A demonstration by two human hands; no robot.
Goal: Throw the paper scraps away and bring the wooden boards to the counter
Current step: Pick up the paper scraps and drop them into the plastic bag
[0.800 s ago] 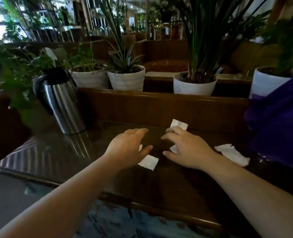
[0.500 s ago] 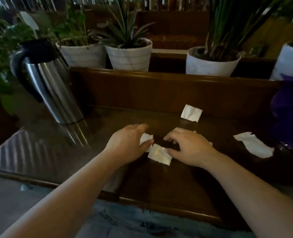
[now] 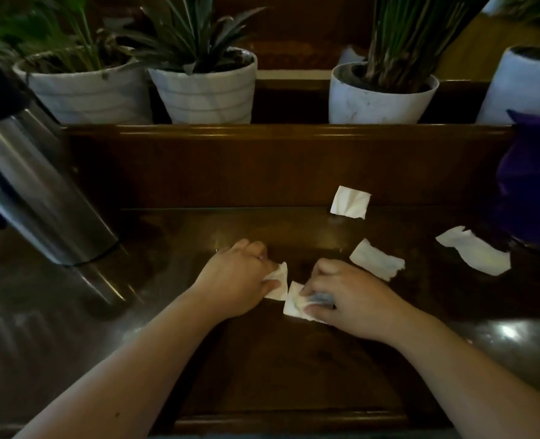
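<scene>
Several white paper scraps lie on a dark wooden table [image 3: 294, 369]. My left hand [image 3: 237, 280] pinches one scrap [image 3: 279, 282] between thumb and fingers at the table's middle. Right beside it, my right hand [image 3: 347, 296] curls its fingers down on a second scrap [image 3: 294, 305]. Another scrap [image 3: 377, 259] lies just behind my right hand. A squarish scrap [image 3: 350, 202] leans at the foot of the back rail, and a long torn scrap [image 3: 474, 251] lies far right. No wooden boards are in view.
A steel thermos jug [image 3: 37, 198] stands at the left on the table. A raised wooden rail [image 3: 287, 163] backs the table, with several white plant pots [image 3: 205, 90] behind it. A purple cloth thing [image 3: 531, 185] sits at the right edge.
The view has tipped down toward the table. Both hands have closed on the two middle scraps, the left pinching one and the right pressing on the other.
</scene>
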